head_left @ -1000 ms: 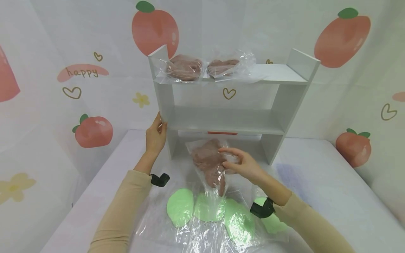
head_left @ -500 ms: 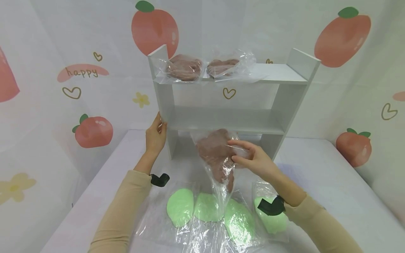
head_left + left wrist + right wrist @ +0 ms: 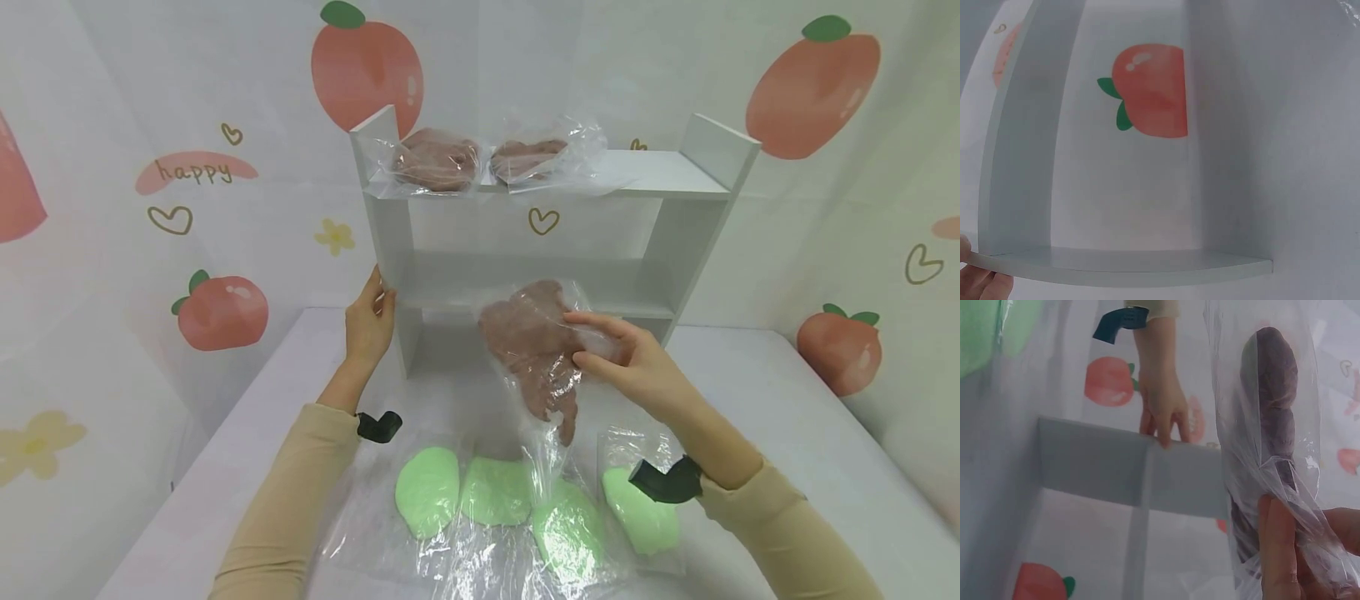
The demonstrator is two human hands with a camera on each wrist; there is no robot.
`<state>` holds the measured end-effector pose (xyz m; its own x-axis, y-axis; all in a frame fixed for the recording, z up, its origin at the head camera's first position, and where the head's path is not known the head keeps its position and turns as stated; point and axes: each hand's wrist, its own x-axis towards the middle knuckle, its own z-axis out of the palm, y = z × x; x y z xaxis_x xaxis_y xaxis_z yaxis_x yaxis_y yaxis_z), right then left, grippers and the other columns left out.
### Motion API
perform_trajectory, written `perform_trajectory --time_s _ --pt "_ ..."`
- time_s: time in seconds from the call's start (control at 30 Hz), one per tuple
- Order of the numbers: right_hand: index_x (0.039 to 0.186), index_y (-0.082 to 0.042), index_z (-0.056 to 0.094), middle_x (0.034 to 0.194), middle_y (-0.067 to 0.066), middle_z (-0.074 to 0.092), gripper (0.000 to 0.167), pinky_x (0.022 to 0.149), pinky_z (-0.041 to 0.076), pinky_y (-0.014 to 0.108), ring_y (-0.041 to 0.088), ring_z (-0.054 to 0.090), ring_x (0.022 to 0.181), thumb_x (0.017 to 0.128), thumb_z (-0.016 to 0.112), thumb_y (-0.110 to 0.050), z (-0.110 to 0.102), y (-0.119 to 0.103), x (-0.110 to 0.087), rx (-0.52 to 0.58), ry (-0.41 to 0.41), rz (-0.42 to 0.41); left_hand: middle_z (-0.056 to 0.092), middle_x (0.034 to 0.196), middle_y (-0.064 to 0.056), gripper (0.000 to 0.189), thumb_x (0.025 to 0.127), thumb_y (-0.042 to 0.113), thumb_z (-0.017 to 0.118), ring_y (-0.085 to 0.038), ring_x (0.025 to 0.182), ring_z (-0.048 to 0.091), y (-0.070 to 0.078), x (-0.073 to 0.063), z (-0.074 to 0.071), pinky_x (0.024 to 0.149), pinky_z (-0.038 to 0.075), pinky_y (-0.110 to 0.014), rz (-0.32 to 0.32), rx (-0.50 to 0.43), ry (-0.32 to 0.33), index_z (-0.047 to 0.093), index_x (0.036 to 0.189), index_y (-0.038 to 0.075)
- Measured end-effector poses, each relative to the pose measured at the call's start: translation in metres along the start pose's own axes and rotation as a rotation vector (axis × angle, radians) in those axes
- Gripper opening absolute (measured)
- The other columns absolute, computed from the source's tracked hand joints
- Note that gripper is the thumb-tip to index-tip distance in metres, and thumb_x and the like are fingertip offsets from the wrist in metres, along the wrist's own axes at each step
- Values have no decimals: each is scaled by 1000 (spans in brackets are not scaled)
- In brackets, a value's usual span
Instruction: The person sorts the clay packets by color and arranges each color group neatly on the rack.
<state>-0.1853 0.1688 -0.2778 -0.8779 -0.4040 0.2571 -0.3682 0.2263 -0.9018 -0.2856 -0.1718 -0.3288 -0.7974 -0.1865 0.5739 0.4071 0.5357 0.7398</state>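
My right hand (image 3: 648, 371) pinches a clear plastic bag (image 3: 532, 337) holding a flattened, lumpy brown mass, what kind I cannot tell. The bag hangs in front of the white shelf unit (image 3: 465, 279), at about the height of its middle board. In the right wrist view the bag (image 3: 1272, 394) appears nearly edge-on, with my fingers (image 3: 1279, 544) at its side. My left hand (image 3: 369, 329) grips the front edge of the unit's left side panel. Left wrist view: only my fingertips (image 3: 988, 284) show around that panel.
Two similar bagged brown lumps (image 3: 438, 160) (image 3: 525, 160) lie on the top board, toward the left. Several clear bags with flat pale green pieces (image 3: 427, 492) lie on the table in front. A fruit-print cloth (image 3: 225, 312) hangs behind.
My right hand has lifted the bag of brown stuff up and to the right, from the bottom opening to the middle board's height. My left hand stays on the side panel.
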Motion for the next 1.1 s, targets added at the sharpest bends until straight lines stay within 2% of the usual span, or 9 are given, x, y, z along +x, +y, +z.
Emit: perform_trajectory --time_s 0.1,0.17,0.23,0.33,0.4,0.5,0.7,0.97,1.1 --pt "134 -12 49 111 -15 63 46 78 55 16 2 68 90 89 61 -7 -5 -6 -2 -15 13 -18 54 128 -29 48 95 6 51 -41 112 59 -1 0 0 91 53 -47 2 -4 0 38 140 -1" --pt "133 -15 50 101 -17 67 46 63 52 14 -1 67 84 89 61 -7 -8 -11 -4 -20 16 -22 53 128 -29 48 95 6 51 -41 112 59 -1 0 0 91 54 -47 7 -3 0 38 140 0" --pt "133 -18 50 75 -19 65 46 46 43 17 -6 60 63 89 61 -7 -11 -14 -5 -35 20 -21 53 128 -29 48 95 5 51 -41 112 59 -2 0 0 90 54 -47 11 -2 1 38 140 0" --pt "133 -22 50 67 -19 62 46 37 31 24 -7 48 51 90 61 -8 -14 -19 -6 -52 23 -24 54 127 -30 48 94 5 52 -42 110 59 -2 0 0 89 54 -47 16 2 5 39 140 -2" --pt "133 -22 50 67 -18 62 47 38 34 22 -6 47 49 90 60 -7 -16 -21 -6 -54 24 -37 54 126 -31 47 94 5 52 -42 108 60 -2 0 0 89 54 -47 19 4 10 39 139 -3" --pt "133 -20 50 92 -15 69 47 50 46 17 -3 63 67 90 59 -4 -19 -24 -6 -35 24 -71 54 125 -32 47 94 5 53 -43 107 60 -2 1 1 88 54 -48 24 3 17 40 138 -3" --pt "132 -15 51 107 -11 65 47 69 53 12 1 68 80 88 58 1 -26 -30 -7 24 53 -132 54 125 -32 47 94 6 52 -42 107 61 -2 1 1 89 54 -47 15 -3 11 39 139 -4" --pt "130 -17 54 81 -7 72 47 78 52 11 6 69 71 87 58 4 -37 -43 -13 80 122 -141 53 129 -30 48 95 7 51 -42 109 60 -2 1 0 91 54 -46 4 6 -6 37 140 -3" --pt "128 -14 55 83 -4 72 47 76 54 15 8 69 72 87 56 9 -40 -47 -16 167 136 -173 53 128 -30 48 95 7 51 -42 108 61 -2 1 0 91 54 -46 -1 9 -7 37 140 -3"
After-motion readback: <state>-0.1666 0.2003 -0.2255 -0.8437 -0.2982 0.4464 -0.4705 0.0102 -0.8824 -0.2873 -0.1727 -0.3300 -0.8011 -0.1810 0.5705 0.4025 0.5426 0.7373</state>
